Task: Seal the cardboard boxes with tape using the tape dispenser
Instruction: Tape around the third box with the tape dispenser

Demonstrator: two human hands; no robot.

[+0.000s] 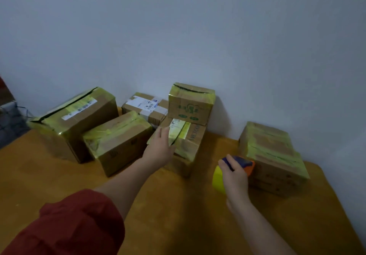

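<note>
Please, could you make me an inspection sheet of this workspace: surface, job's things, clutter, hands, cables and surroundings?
Surface: orange-brown wooden table, carrying everything.
Job's things: six cardboard boxes, most bearing yellow-green tape; a stacked box sits on the lower box; tape dispenser with yellow roll.
Clutter: nothing seen.
Hands: left hand, fingers straight, touches the lower box; right hand grips the tape dispenser.
Cables: apparently dark wires at the far left edge.
Surroundings: pale wall behind the boxes.
</note>
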